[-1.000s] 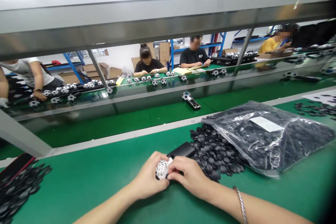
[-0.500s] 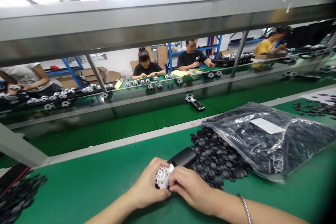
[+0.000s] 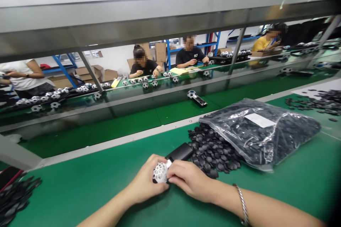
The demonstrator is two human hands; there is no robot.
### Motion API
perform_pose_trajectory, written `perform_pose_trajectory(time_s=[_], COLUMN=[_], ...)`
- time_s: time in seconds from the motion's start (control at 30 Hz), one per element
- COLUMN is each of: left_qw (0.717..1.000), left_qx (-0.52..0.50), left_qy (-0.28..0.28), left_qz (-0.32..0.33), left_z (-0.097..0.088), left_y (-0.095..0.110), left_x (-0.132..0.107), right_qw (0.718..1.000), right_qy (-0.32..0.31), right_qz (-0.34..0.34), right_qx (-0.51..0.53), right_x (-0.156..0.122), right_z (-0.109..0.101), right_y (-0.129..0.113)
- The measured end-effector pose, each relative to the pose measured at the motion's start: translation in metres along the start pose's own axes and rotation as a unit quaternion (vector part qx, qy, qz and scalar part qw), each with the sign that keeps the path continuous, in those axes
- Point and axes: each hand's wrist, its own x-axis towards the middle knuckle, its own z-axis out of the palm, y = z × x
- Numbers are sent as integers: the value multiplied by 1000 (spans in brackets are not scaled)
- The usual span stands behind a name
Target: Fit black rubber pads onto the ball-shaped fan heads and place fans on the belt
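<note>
A white ball-shaped head with an openwork grille (image 3: 160,172) joins a black handle (image 3: 181,151), which points up and right just above the green worktop. My left hand (image 3: 145,181) is closed round the ball's left side, thumb below and fingers above. Against the ball's right side, the thumb and fingers of my right hand (image 3: 188,179) are pinched together. A dark bit shows at those fingertips, but whether it is held or part of the ball is hidden. Right beside the handle lies a heap of small black flat pieces (image 3: 213,152).
A clear plastic bag of black pieces (image 3: 266,134) lies behind the heap. More black pieces (image 3: 16,197) lie at left and far right (image 3: 319,99). A ball-headed device (image 3: 197,98) rests on the green belt (image 3: 128,122). Several co-workers (image 3: 144,65) sit or stand beyond.
The whole view has shifted a little, so the worktop things appear further left and higher. Both hands keep nearly the same hold on the ball. A co-worker opposite has moved a hand.
</note>
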Motion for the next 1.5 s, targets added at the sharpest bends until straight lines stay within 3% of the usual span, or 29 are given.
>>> perform_pose_trajectory(time_s=[0.27, 0.57, 0.9, 1.13, 1.4, 1.5], left_qw=[1000, 999, 999, 998, 998, 998], left_qx=[26, 38, 49, 56, 32, -18], left_qy=[3, -3, 9, 26, 51, 66], left_qz=[5, -3, 10, 1, 7, -6], left_z=[-1, -1, 1, 4, 9, 8], left_y=[3, 6, 8, 9, 9, 7], left_x=[1, 2, 2, 2, 0, 3], right_qw=[1000, 998, 998, 995, 995, 995], right_qy=[4, -11, 38, 26, 30, 30], right_qz=[12, -56, 28, 72, 83, 45], right_qx=[15, 4, 52, 71, 38, 80], right_x=[1, 7, 11, 16, 20, 21], right_z=[-2, -5, -3, -6, 0, -16], right_y=[4, 0, 7, 8, 8, -10])
